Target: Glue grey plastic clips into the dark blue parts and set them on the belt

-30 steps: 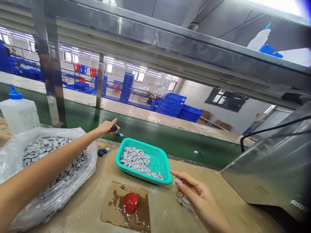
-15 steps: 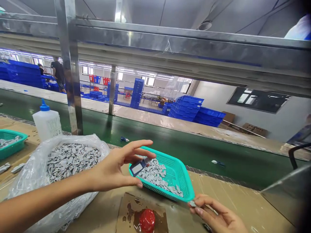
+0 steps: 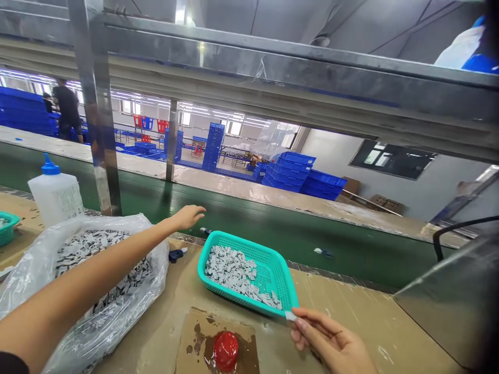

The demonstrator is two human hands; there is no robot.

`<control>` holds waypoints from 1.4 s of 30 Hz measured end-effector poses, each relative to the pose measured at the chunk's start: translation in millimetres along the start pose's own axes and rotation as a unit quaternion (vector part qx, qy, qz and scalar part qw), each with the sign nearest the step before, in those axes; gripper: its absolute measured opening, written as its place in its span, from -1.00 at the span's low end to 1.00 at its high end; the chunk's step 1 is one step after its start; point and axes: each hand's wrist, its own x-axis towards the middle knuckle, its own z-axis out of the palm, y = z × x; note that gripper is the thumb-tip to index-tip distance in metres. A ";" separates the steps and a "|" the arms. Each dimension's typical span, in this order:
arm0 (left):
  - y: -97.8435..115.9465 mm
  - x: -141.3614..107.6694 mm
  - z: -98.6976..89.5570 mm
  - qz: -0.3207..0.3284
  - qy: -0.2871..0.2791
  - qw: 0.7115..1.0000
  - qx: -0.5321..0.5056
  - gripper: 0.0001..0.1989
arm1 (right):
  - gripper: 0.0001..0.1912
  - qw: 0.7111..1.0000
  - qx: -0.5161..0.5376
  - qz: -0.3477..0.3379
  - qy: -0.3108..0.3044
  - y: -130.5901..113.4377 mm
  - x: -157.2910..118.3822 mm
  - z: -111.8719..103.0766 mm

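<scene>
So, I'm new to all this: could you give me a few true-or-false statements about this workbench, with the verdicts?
1. The right hand holds a small grey piece. True.
2. The basket with grey parts in it is red. False: the basket is turquoise.
3. The left hand is over the green belt. True.
4. The clear bag lies right of the basket. False: the clear bag is on its left.
5. The bottle's cap is yellow. False: the cap is blue.

At left, the workbench (image 3: 331, 291) is supporting a plastic bag (image 3: 132, 317) and a bottle (image 3: 58, 200); right of these, a teal basket (image 3: 241, 299) — a cardboard sheet (image 3: 185, 327) is lying nearer.
</scene>
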 end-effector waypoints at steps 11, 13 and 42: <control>-32.3 1.5 13.2 -0.214 -0.043 0.972 0.088 -0.71 | -0.58 1.000 -0.024 0.003 0.013 6.1 4.3 -14.2; -32.4 -6.1 8.9 -0.236 -0.034 0.968 0.073 -0.70 | -0.58 0.999 -0.041 -0.016 0.007 8.7 3.6 -12.3; 97.9 -153.3 -9.3 -0.141 -0.049 0.646 -0.748 -0.83 | -0.87 0.942 -0.181 -0.098 -0.266 6.1 -10.2 58.5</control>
